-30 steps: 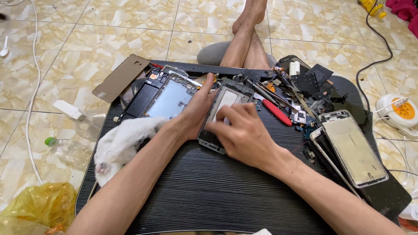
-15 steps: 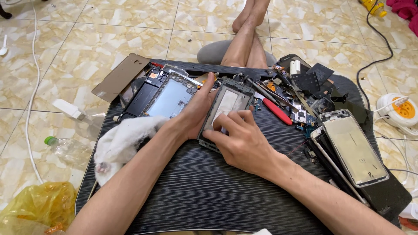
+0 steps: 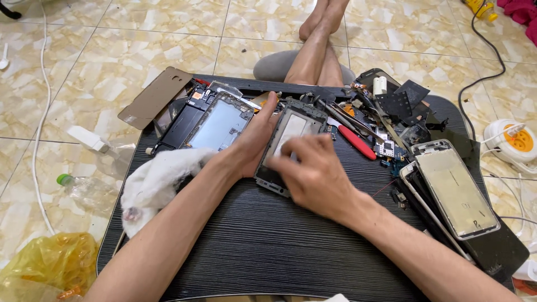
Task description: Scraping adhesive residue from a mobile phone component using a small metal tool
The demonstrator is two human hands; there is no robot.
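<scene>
A grey phone frame [image 3: 295, 127] with a pale metal plate inside lies on the black tabletop [image 3: 268, 240]. My left hand [image 3: 253, 144] grips its left edge, thumb up along the side. My right hand [image 3: 313, 173] rests over the frame's lower right part, fingers curled and pressing on its surface; what lies under the fingertips is hidden.
An opened phone body [image 3: 215, 122] and a brown back cover [image 3: 154, 98] lie at the left. A white cloth [image 3: 159, 182] sits under my left forearm. A red-handled screwdriver [image 3: 358, 143], loose parts and stacked phone frames [image 3: 454, 190] fill the right. Bare feet [image 3: 319, 50] rest beyond the table.
My right hand has slid a little over the frame's lower part, its fingers shifting. The left hand and the frame stay in about the same place.
</scene>
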